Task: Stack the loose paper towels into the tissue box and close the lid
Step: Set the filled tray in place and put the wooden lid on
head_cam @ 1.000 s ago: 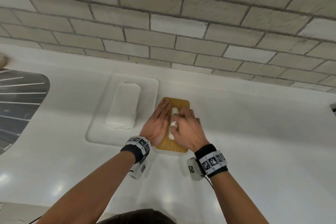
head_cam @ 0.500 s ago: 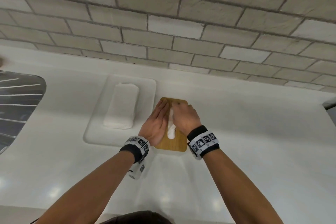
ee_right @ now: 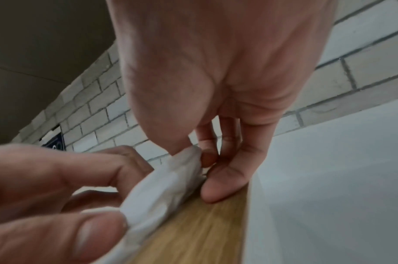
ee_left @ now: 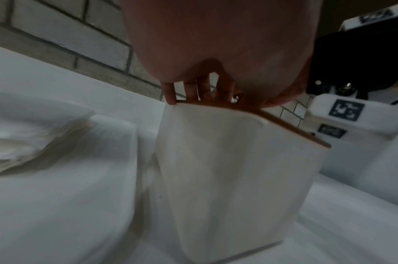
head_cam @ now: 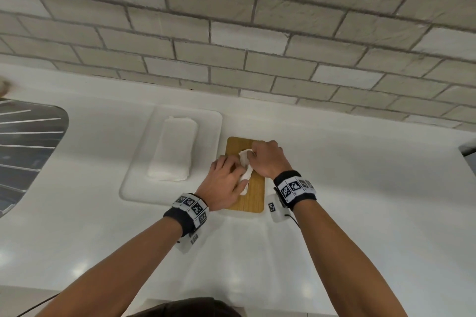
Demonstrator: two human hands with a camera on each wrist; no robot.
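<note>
**A:** Right hand (head_cam: 268, 159), status?

**B:** Fingers curled down over the far half of the flat bamboo-coloured wooden lid (head_cam: 255, 195). Thumb and forefinger pinch a crumpled white paper towel (head_cam: 246, 170) standing up from the lid's middle slot. Little finger's pad (ee_right: 222, 185) rests on the wood.

**A:** Left hand (head_cam: 222, 185)?

**B:** Lies on the lid's left side. Fingers fairly straight, spread a little, tips at the lid's left edge in the left wrist view. Thumb (ee_right: 89, 237) and a finger bear against the towel's near end; whether they truly pinch it, cannot tell.

**A:** Where's the box?

**B:** White rounded-corner tissue box (ee_left: 227, 178) stands upright on the white countertop (head_cam: 360, 213), lid seated on top.

**A:** The rest of the paper?

**B:** A folded stack of white paper towels (head_cam: 173, 153) lies in a shallow white rectangular tray (head_cam: 134, 188) just left of the box. A grey-white brick wall (head_cam: 231, 20) runs behind.
</note>
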